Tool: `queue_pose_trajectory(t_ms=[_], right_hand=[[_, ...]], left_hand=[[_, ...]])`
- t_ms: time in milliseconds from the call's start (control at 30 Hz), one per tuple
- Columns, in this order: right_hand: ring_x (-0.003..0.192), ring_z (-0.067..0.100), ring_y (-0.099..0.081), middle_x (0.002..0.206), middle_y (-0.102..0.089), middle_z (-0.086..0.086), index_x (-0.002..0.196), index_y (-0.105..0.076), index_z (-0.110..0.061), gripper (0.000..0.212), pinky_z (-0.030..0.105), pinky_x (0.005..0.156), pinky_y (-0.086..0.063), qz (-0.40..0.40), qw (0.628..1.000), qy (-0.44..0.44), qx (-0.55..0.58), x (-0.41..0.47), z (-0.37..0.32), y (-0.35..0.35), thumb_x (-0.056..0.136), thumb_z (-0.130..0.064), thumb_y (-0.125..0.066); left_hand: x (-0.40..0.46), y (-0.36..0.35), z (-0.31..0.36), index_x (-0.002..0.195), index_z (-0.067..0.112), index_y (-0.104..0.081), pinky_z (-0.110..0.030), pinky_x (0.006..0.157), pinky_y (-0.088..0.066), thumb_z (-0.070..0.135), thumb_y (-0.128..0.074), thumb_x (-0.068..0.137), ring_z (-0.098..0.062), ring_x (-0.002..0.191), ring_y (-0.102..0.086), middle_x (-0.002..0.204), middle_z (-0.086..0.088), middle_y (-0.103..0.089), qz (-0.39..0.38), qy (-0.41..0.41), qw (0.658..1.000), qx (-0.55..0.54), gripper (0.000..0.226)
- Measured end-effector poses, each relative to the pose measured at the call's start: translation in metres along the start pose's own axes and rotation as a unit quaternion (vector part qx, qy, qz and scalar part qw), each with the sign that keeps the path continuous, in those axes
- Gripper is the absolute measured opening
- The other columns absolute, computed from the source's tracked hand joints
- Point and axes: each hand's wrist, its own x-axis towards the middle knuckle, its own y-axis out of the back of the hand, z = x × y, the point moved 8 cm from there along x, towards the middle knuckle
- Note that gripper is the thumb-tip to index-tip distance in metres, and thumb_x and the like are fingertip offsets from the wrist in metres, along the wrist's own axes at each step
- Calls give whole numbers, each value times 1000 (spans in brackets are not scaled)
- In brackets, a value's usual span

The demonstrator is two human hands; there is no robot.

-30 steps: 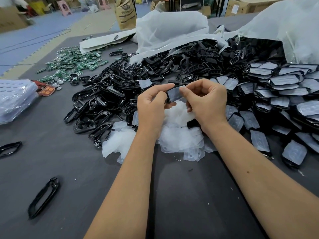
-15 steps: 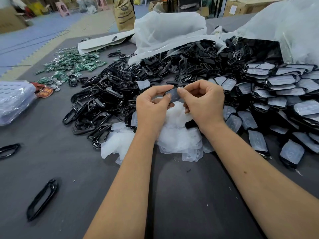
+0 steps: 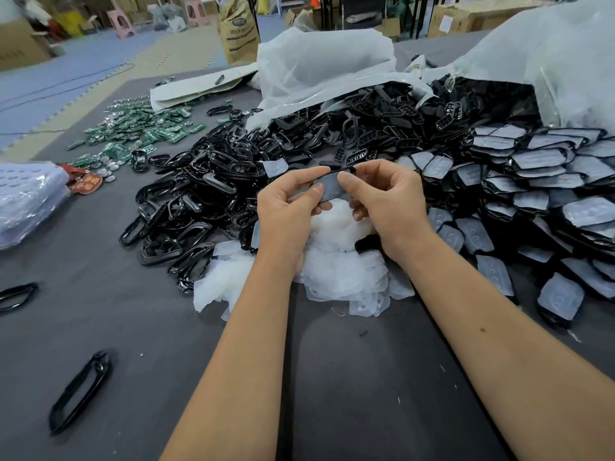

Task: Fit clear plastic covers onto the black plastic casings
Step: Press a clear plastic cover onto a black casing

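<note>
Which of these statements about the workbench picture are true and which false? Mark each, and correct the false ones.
1. Both hands hold one black casing above the table. True.
2. The left hand rests flat on the table. False: it pinches the casing.
3. Loose clear covers lie heaped below the hands. True.
4. The green circuit boards lie at the right. False: they lie at the far left.
5. The right hand pinches the casing. True.

Bare grey felt tabletop (image 3: 349,387) open toward the near edge, heap of translucent white plastic covers (image 3: 336,271) ahead, glossy black plastic frames (image 3: 186,207) massed left, stacked covered black casings (image 3: 532,181) crowding right
</note>
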Motion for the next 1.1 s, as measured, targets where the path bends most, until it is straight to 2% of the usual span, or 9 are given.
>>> queue_pose_trajectory(t_ms=[100,367,533,700,867,1000,1100], right_hand=[[54,10,-60,67,-69,-2,94,-71,-1,13,23,48,-49,-34,999,-15,25,-1,-1,-5,89,-9,-80],[52,12,-60,62,-66,3,90,-71,3,10,23,49,-51,-12,1000,7,-12,-3,-4,-3,93,-5,-76],[52,18,-65,60,-67,2,81,-72,-11,15,30,49,-55,10,995,33,-99,-3,-8,-2,95,-7,-71],[48,15,-65,63,-68,5,75,-69,-11,17,29,44,-53,38,985,44,-164,-5,-12,2,92,-12,-70],[50,17,-64,64,-68,7,78,-71,-10,16,28,45,-52,35,984,59,-166,-8,-16,2,93,-14,-71],[59,19,-65,69,-69,2,86,-73,-13,9,28,52,-51,-10,987,63,-149,-8,-17,-5,93,-17,-74],[65,27,-66,76,-73,8,85,-73,-13,9,31,59,-54,-33,983,62,-169,-9,-16,-9,89,-18,-80]], left_hand=[[-1,0,0,101,14,-79,-21,63,-53,-8,-60,94,-13,62,-63,78,1,-73,3,9,1000,-9,30],[-2,-1,1,101,15,-79,-22,64,-53,-6,-61,94,-13,63,-65,80,1,-75,2,3,1000,7,29],[-2,0,0,99,17,-80,-19,58,-50,-3,-62,93,-11,62,-64,75,4,-74,7,6,1000,25,28],[-3,-1,-1,96,19,-80,-18,51,-45,2,-69,91,-10,59,-63,66,0,-70,7,4,999,43,21],[-3,0,-2,94,21,-80,-21,44,-42,5,-73,90,-9,57,-62,61,-2,-67,13,1,999,49,18],[-2,1,-1,94,20,-80,-22,49,-47,3,-72,90,-10,58,-63,66,1,-70,18,-6,999,44,19],[-1,-1,0,95,16,-79,-19,55,-49,-2,-70,91,-9,59,-63,69,3,-73,8,-12,999,38,20]])
